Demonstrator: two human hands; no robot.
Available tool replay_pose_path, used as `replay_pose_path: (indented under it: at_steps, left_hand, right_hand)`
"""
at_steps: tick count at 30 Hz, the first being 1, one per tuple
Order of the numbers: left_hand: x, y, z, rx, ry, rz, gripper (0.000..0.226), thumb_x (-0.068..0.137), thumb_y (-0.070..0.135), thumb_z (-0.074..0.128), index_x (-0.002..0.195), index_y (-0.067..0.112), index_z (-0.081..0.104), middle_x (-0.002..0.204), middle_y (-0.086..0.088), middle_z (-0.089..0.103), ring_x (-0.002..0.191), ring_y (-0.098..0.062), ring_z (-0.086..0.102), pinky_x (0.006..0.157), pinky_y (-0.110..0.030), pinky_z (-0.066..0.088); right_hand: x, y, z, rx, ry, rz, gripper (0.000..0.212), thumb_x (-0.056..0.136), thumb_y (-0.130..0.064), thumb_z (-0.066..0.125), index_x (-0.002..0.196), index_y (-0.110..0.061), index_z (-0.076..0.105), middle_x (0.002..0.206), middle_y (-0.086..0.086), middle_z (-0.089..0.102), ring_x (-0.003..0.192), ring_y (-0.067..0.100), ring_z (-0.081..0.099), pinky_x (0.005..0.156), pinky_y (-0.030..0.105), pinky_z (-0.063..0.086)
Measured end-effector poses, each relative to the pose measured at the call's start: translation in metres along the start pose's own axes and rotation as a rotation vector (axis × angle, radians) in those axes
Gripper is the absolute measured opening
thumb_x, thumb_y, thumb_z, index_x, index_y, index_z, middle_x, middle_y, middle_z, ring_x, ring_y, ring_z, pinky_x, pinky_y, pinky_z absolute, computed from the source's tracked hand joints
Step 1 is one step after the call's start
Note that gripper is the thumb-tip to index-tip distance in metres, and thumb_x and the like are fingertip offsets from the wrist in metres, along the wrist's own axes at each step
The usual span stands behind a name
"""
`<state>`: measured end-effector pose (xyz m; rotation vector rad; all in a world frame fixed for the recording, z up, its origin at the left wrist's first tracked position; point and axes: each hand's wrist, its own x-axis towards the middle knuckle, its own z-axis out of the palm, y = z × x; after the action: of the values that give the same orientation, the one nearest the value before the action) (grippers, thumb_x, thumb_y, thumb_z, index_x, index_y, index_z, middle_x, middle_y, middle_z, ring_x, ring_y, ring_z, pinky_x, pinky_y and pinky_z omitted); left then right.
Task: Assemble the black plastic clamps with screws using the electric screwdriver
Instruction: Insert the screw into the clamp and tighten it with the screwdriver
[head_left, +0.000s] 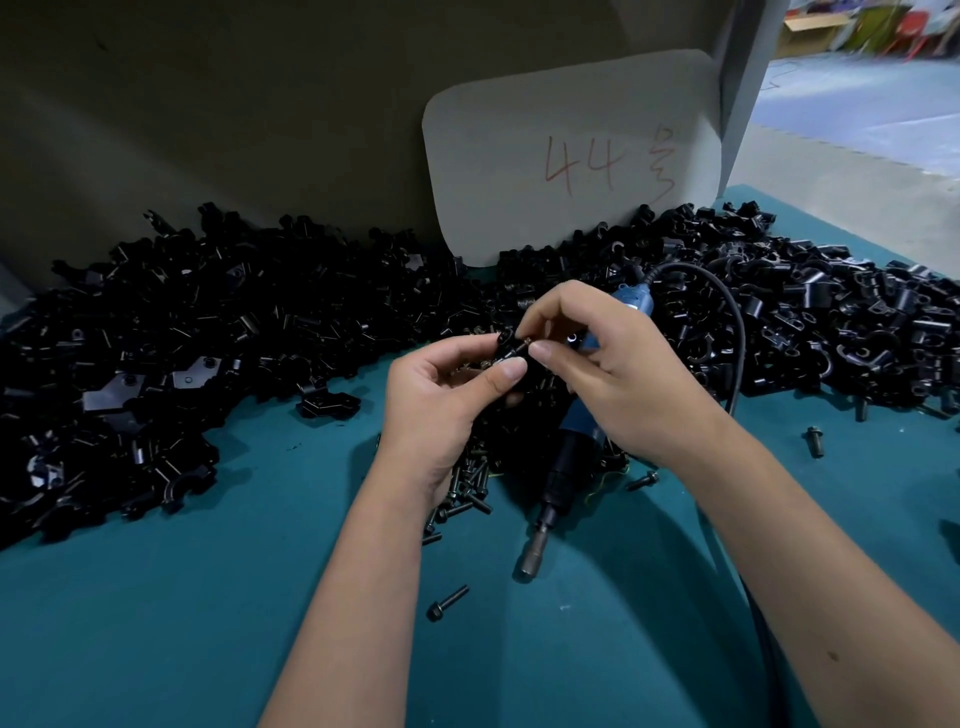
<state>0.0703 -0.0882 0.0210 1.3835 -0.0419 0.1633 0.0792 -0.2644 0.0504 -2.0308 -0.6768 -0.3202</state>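
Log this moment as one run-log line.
left hand: holds clamp | right hand: pinches screw at clamp | electric screwdriver: under right hand

Clamp (511, 353) and screw (523, 344) held up, as I see it.
Blue electric screwdriver (574, 441) lies on the table (208, 597), bit toward me, among black clamp heaps (208, 322).

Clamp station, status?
Left hand grips black clamp. Right hand pinches screw at it. Electric screwdriver idle on table under right hand. Nothing blocking.

Both hands, left (441, 400) and right (613, 374), pinch a black clamp (511, 349) above the lying electric screwdriver (569, 457).
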Motion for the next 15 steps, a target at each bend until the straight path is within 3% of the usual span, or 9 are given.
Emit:
replay_pose_path:
  at_steps: [2,6,10,12,15]
  left_hand:
    - [0.0,0.0,0.0,-0.021,-0.007,0.007,0.045,0.065,0.016,0.086,0.108,0.004,0.077,0.097,-0.013,0.08,0.084,-0.022,0.077,0.079,-0.035,0.064]
    - [-0.001,-0.001,0.002,-0.016,-0.06,0.039,0.042,0.067,0.016,0.086,0.107,0.004,0.078,0.101,-0.013,0.08,0.089,-0.021,0.075,0.078,-0.032,0.063]
    - [-0.002,-0.002,0.004,0.042,-0.076,0.052,0.033,0.069,0.019,0.09,0.1,0.016,0.083,0.101,-0.019,0.078,0.092,-0.03,0.072,0.087,-0.046,0.064]
    - [-0.002,-0.003,0.004,0.054,-0.084,0.052,0.03,0.071,0.018,0.092,0.099,0.018,0.083,0.1,-0.017,0.078,0.092,-0.034,0.074,0.088,-0.048,0.063]
    - [-0.002,0.0,0.003,0.022,-0.042,0.037,0.043,0.068,0.022,0.091,0.108,0.008,0.08,0.102,-0.015,0.079,0.087,-0.027,0.075,0.084,-0.041,0.063]
  right_hand:
    - [0.001,0.001,0.002,-0.064,-0.002,-0.014,0.004,0.103,-0.013,0.061,0.1,-0.016,0.063,0.095,-0.004,0.059,0.093,0.014,0.056,0.079,0.026,0.045]
    - [0.002,-0.001,0.008,-0.134,0.029,-0.023,0.027,0.108,-0.023,0.051,0.083,-0.014,0.052,0.085,-0.001,0.047,0.08,0.013,0.047,0.071,0.019,0.036]
    - [0.002,-0.001,0.015,-0.177,0.129,0.061,0.047,0.109,-0.034,0.049,0.065,-0.016,0.053,0.077,0.003,0.046,0.069,0.013,0.046,0.065,0.024,0.035]
    - [0.001,-0.002,0.017,-0.168,0.179,0.091,0.052,0.109,-0.041,0.046,0.059,-0.026,0.047,0.073,0.003,0.046,0.065,0.014,0.045,0.062,0.028,0.035]
    - [-0.001,-0.002,0.016,-0.158,0.12,0.051,0.042,0.11,-0.043,0.039,0.069,-0.035,0.042,0.077,-0.004,0.044,0.073,0.013,0.047,0.067,0.022,0.033]
